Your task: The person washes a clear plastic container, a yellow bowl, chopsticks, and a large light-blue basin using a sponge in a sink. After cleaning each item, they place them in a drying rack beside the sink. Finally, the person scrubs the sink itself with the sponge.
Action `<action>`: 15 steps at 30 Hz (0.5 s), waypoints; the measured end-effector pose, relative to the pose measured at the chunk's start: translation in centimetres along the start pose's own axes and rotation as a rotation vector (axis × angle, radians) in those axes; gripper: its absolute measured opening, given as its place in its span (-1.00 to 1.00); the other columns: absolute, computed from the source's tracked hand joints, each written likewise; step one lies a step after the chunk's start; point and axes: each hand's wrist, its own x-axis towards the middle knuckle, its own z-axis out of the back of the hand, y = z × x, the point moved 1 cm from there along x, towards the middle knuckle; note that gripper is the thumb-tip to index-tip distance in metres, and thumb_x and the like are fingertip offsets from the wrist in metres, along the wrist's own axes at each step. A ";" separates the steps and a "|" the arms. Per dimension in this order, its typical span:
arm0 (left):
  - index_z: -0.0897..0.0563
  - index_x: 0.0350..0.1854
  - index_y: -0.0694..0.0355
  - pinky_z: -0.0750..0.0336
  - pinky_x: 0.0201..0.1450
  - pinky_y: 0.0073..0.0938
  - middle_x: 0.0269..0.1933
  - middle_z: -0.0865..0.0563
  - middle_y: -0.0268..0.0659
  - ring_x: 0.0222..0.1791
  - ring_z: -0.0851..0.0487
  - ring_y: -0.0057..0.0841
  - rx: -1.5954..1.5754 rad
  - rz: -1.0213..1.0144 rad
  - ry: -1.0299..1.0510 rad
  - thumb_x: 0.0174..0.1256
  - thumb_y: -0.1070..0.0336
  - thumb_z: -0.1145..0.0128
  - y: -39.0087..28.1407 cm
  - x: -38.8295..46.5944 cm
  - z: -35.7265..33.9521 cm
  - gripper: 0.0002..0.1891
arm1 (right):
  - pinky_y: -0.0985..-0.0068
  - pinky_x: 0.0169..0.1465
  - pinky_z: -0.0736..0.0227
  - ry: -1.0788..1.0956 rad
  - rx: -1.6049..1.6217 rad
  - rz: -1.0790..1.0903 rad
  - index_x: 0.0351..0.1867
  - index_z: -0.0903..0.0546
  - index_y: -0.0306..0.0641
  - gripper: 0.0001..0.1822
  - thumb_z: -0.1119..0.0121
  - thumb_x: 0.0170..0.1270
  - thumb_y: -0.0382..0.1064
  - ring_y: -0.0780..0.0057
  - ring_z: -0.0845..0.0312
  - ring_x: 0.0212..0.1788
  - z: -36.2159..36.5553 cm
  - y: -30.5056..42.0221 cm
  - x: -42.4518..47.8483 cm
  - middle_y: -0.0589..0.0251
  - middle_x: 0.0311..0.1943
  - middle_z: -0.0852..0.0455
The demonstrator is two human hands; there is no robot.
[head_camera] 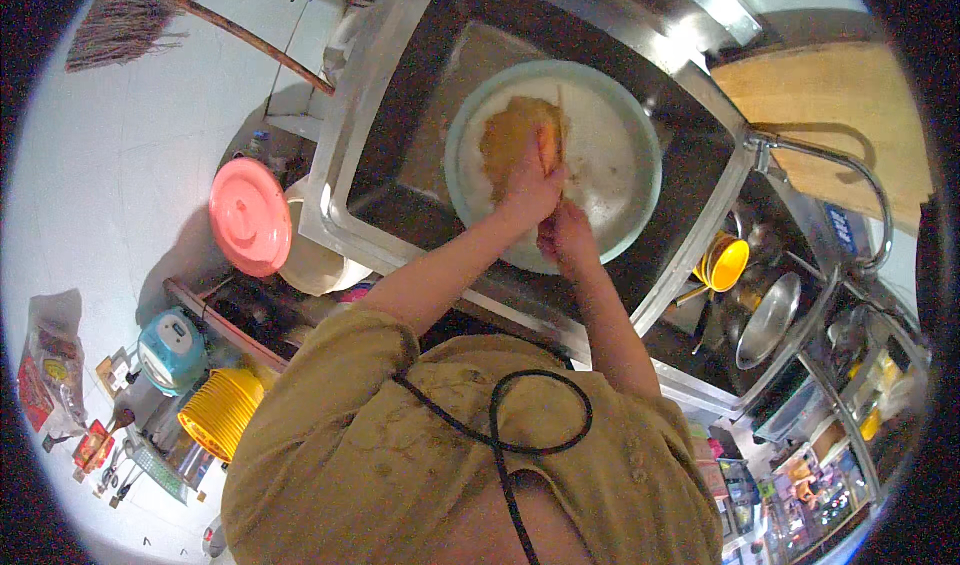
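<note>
A wide pale green basin (652, 167) stands in the stainless steel sink, with a light, speckled inside that may hold water. Over it my left hand (532, 186) is closed around an elongated orange-brown object (552, 148), too blurred to name. A thin brown stick (559, 107) runs along the right side of that object. My right hand (571, 238) is a fist just below the left one, around the stick's lower end. Left of my fingers, a brown patch (506, 141) spreads inside the basin; whether it is material or shadow I cannot tell.
The sink's metal rim (420, 265) separates me from the basin. A curved faucet (825, 156) rises at the right, near yellow cups (724, 263) and a metal bowl (769, 321). On the left are a pink lid (251, 216), a pale bucket (322, 261) and a broom (127, 17).
</note>
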 end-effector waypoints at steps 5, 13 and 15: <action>-0.42 0.14 0.34 -0.44 0.10 -0.17 0.00 -0.57 0.07 0.03 -0.57 -0.04 -0.167 0.088 0.120 0.34 0.25 -0.03 3.2 4.1 -1.2 -0.61 | 0.60 -0.69 0.01 0.038 0.016 -0.116 -0.36 -0.40 -0.12 -0.69 0.08 0.44 0.04 0.64 -0.15 -0.72 -0.1 0.5 -3.5 0.44 -0.70 -0.28; -0.51 -0.12 0.30 -0.57 -0.24 -0.31 -0.23 -0.65 -0.11 -0.30 -0.66 -0.27 -0.685 0.571 0.167 0.39 0.16 0.04 6.7 9.7 0.4 -0.73 | 0.60 -0.71 0.01 0.147 -0.227 0.104 -0.30 -0.46 -0.17 -0.68 0.07 0.43 0.04 0.62 -0.18 -0.73 3.1 -2.2 -7.4 0.44 -0.71 -0.29; -0.53 -0.19 0.28 -0.57 -0.33 -0.31 -0.29 -0.65 -0.15 -0.39 -0.66 -0.31 -0.858 0.639 0.256 0.39 0.12 0.03 6.4 8.0 1.4 -0.72 | 0.61 -0.70 0.00 0.068 0.081 -0.042 -0.30 -0.46 -0.18 -0.66 0.09 0.43 0.06 0.62 -0.18 -0.73 2.5 0.2 -7.3 0.43 -0.70 -0.30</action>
